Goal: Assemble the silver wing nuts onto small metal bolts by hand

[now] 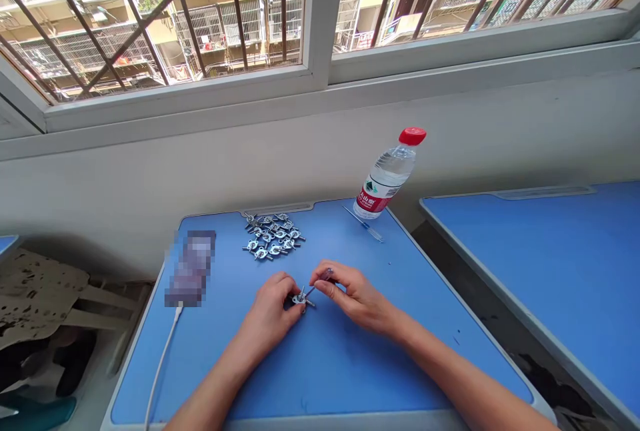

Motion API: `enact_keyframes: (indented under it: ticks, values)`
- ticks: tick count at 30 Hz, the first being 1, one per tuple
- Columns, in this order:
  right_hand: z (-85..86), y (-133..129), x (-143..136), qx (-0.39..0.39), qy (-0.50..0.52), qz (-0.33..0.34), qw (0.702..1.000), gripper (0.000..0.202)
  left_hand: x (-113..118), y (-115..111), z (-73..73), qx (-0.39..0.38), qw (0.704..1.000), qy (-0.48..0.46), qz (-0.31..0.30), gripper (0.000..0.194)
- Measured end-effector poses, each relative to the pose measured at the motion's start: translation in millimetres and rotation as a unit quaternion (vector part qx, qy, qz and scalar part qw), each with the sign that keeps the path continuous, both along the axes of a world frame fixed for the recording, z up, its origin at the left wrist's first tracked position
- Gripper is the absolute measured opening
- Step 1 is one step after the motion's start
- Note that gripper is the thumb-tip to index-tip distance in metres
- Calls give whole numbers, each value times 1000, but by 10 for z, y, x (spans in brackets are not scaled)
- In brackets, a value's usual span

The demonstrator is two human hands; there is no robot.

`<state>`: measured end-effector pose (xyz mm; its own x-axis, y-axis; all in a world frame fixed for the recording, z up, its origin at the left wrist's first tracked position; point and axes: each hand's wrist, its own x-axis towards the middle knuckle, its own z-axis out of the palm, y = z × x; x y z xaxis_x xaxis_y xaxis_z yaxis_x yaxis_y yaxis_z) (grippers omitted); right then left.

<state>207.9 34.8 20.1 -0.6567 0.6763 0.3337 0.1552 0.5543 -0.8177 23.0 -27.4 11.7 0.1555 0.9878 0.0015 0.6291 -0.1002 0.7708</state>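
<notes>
Both forearms reaching in from the near edge, converging at the middle of the blue desk (320, 364). Left hand (273, 311) resting on the desk, palm down, fingers curled, pinching a small metal clamp (301, 298) between thumb and fingertips. Right hand (353, 294) just to the right, wrist a little raised, fingers bent inward, gripping a small screwdriver (320, 281) with dark reddish handle. Tip of the screwdriver pointing left and down, meeting the clamp. The two hands almost touching, only the clamp between them.

Farther on the desk, left of centre, a pile (273, 236) of similar metal clamps, lying close together, well apart from the hands. At the far right corner a water bottle (387, 178) with red cap, upright but looking tilted in the view. Just near the bottle, a thin clear stick (363, 223), lying flat; cannot tell exactly what it is. At the far left of the desk a blurred phone (191, 268), with a white cable (163, 364) going from it toward the near edge.

To the right, a second blue desk (550, 264), separated by a gap. Behind, a white wall and a barred window (200, 18).
</notes>
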Motion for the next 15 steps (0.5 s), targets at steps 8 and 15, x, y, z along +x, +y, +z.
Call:
enact_keyframes:
  ticks: [8, 15]
  values:
    - [25, -12, 9, 6, -15, -12, 1000, 34, 2, -15, -3, -9, 1000, -3, 2, 13]
    - [39, -8, 10, 50, -10, 28, 998, 28, 4, -8, 2, -6, 1000, -3, -1, 13]
